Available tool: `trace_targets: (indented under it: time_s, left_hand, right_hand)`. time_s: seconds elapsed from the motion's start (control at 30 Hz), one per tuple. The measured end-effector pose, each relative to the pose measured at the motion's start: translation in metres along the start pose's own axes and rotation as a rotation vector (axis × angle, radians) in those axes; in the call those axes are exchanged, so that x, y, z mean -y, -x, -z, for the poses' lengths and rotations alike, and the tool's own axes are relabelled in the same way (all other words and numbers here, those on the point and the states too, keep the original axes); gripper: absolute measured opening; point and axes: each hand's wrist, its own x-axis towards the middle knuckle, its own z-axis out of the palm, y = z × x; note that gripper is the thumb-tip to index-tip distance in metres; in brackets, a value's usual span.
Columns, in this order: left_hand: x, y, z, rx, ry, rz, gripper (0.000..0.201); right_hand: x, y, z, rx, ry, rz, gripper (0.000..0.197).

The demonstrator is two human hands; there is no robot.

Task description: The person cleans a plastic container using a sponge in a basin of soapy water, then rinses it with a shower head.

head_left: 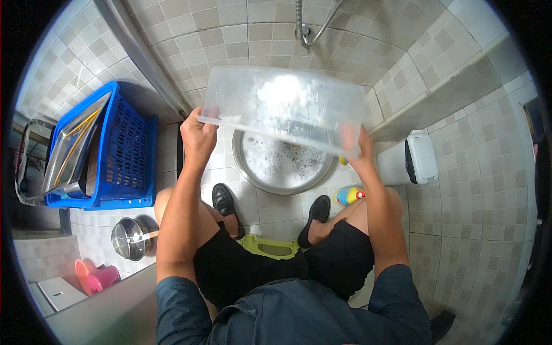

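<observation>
A translucent plastic box (241, 95), wet and shiny with light, hangs tilted in front of me between both hands. My left hand (198, 136) is closed on its left edge, and my right hand (360, 150) grips the opposite edge on the right. Some fingers show blurred through the plastic. Below the box stands a round metal basin (282, 190) holding sudsy water, its far part hidden by the box. A yellow bottle with a red cap and blue patch (347, 196) lies on the floor near my right shoe.
At left, a blue plastic basket (129, 149) holds metal trays. A strainer with a wooden handle (129, 238) and pink dippers (103, 280) are nearer. A white bin (424, 156) stands right; a green stool (270, 247) is between my legs. A shower fitting (305, 37) hangs on the far wall.
</observation>
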Motion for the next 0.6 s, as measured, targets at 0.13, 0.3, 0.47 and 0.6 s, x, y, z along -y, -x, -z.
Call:
trace_targets:
  time_s: [0.13,0.3,0.47,0.6]
  left_hand:
    - [-0.004,-0.005,-0.001,-0.018,-0.005,0.248,0.024]
    - [0.008,-0.010,0.001,0.023,0.123,0.385,0.023]
    - [0.019,-0.014,0.004,0.032,0.214,0.404,0.020]
    - [0.023,-0.015,0.000,0.004,0.269,0.389,0.019]
  right_hand:
    - [0.015,0.000,-0.008,0.053,-0.040,-0.049,0.025]
    - [0.020,0.015,-0.002,0.155,-0.278,-0.382,0.029]
    - [0.034,0.026,0.004,0.424,-0.532,-0.538,0.022]
    - [0.039,0.029,-0.003,0.444,-0.606,-0.373,0.027]
